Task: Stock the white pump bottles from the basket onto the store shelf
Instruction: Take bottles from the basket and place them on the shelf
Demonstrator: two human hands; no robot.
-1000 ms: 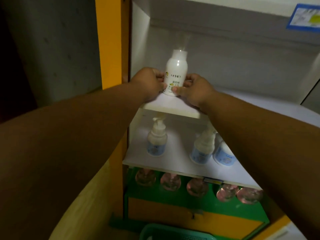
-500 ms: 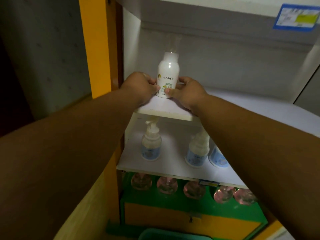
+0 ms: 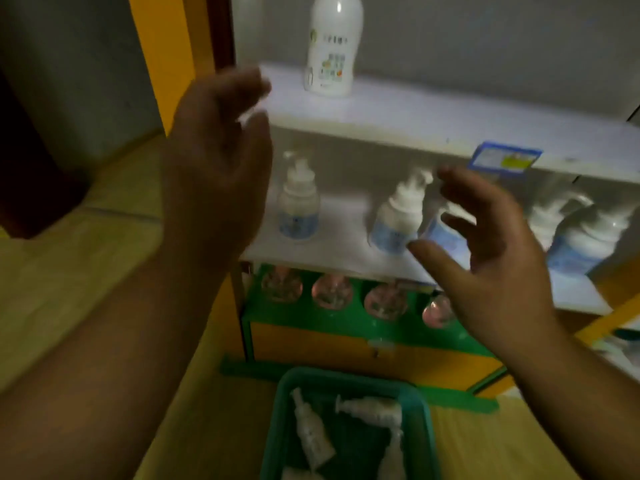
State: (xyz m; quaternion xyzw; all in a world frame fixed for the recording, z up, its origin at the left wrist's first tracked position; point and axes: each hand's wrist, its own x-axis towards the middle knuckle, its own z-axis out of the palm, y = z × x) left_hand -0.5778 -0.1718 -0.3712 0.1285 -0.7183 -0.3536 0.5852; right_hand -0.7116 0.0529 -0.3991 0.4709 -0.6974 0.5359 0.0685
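Standing upright on the top shelf [image 3: 450,116], one white bottle [image 3: 331,50] sits clear of your hands. Your left hand [image 3: 218,161] and right hand [image 3: 491,258] are spread, holding nothing. More pump bottles [image 3: 313,434] lie in the green basket [image 3: 424,410] below.

A shop aisle, dimly lit. White shelves [image 3: 433,119] in a yellow frame [image 3: 162,46] carry the same goods in rows: pump bottles [image 3: 298,209] on the middle shelf and pink-tinted bottles [image 3: 331,291] on the green tier [image 3: 346,323] below. A blue price tag [image 3: 504,157] sits on a shelf edge at 2 o'clock. At 6 o'clock a green basket [image 3: 424,410] holds more stock.
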